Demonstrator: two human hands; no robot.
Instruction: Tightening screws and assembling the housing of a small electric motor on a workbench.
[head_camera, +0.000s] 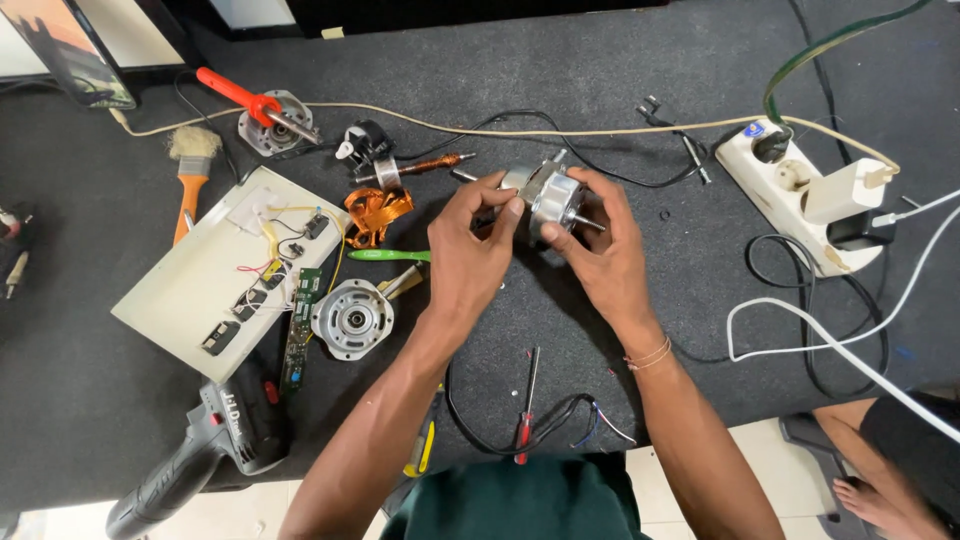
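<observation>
Here, a small silver motor is held above the dark worktop by the left hand and the right hand, both grips clamped on it. Just beside are seen a copper coil, a green stick, a round motor cover and a red screwdriver.

The motor housing is silver-grey, the surface dark speckled grey. A copper-orange coil lies beside a green-handled tool; the screwdriver handle looks red, perhaps with black.
</observation>
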